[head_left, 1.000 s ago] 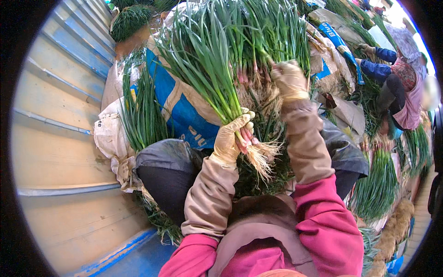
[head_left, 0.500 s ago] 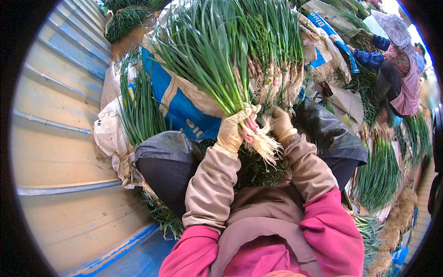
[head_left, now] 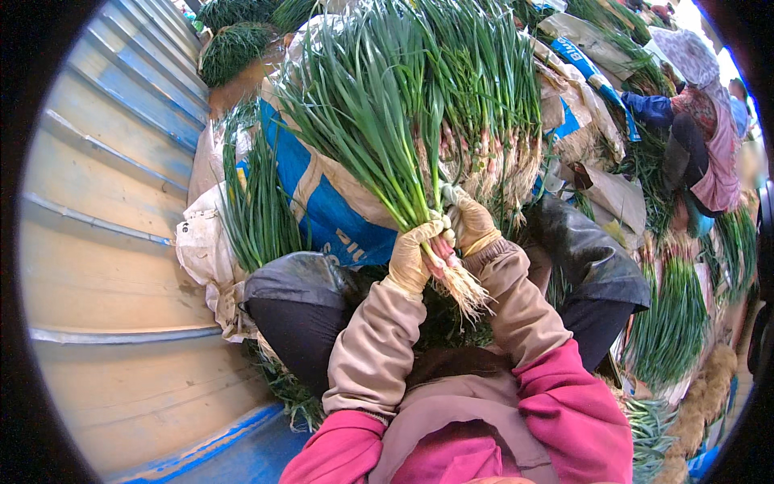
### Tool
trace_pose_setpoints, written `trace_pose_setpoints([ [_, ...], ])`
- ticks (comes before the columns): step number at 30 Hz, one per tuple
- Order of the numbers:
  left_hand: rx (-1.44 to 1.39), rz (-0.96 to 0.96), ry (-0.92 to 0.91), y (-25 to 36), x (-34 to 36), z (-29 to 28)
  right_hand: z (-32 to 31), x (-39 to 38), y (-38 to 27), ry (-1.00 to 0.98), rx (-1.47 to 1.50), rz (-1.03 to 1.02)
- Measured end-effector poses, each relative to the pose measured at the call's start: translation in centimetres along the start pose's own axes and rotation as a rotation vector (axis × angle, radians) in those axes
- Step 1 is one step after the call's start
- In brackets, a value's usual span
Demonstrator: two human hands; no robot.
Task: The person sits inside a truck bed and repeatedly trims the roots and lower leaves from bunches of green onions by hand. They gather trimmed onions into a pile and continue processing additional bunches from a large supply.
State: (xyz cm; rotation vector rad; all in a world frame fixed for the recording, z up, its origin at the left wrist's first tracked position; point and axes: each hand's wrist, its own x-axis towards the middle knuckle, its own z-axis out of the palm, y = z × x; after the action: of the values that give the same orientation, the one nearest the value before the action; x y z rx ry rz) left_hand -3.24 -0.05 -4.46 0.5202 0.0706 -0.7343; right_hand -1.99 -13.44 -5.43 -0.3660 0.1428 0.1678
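My left hand [head_left: 412, 255], in a pale cream glove, is closed around the lower stems of a bunch of green onions [head_left: 397, 189], whose long leaves lean up to the left while pink stem ends and pale hairy roots hang below my grip. My right hand [head_left: 472, 223], gloved too, is curled just behind and right of the bunch at its stems; what its fingertips hold is partly hidden. Beyond both hands, a thick row of more green onions [head_left: 480, 89], roots toward me, lies on a blue and brown paper sack [head_left: 297, 194].
A pale ribbed metal wall [head_left: 113, 282] runs along my left. Loose onion bundles [head_left: 258, 210] lie beside the sacks. At upper right a co-worker [head_left: 701, 137] in a patterned head covering and blue sleeves sits among more bundles [head_left: 669, 315]. My bent knees [head_left: 588, 258] flank the work.
My right hand has come down from the upper right to beside the held bunch. My left hand keeps its grip, having risen slightly, then dropped back a little.
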Motion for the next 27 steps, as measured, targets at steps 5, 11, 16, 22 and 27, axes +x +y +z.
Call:
trace_pose_setpoints([
  [5, -0.030, -0.067, 0.017, -0.5, 0.4, 0.3, -0.8, 2.4, -2.2, -0.043, 0.065, 0.063],
  [11, 0.045, -0.057, 0.006, 0.3, -0.7, 1.9, 1.3, 3.7, -7.0, 0.163, -0.121, -0.206],
  [16, 0.390, 0.057, 0.125, -0.6, 0.1, 0.6, 7.5, 4.5, -4.0, 0.217, -1.091, -0.483],
  [22, 0.419, 0.238, 0.234, -1.8, 0.8, -0.1, 6.6, 4.9, -2.9, 0.295, -0.864, -0.535],
  [27, 0.473, 0.218, 0.323, -2.0, 0.9, 0.0, 4.8, 3.4, -0.9, 0.117, -0.283, -0.617],
])
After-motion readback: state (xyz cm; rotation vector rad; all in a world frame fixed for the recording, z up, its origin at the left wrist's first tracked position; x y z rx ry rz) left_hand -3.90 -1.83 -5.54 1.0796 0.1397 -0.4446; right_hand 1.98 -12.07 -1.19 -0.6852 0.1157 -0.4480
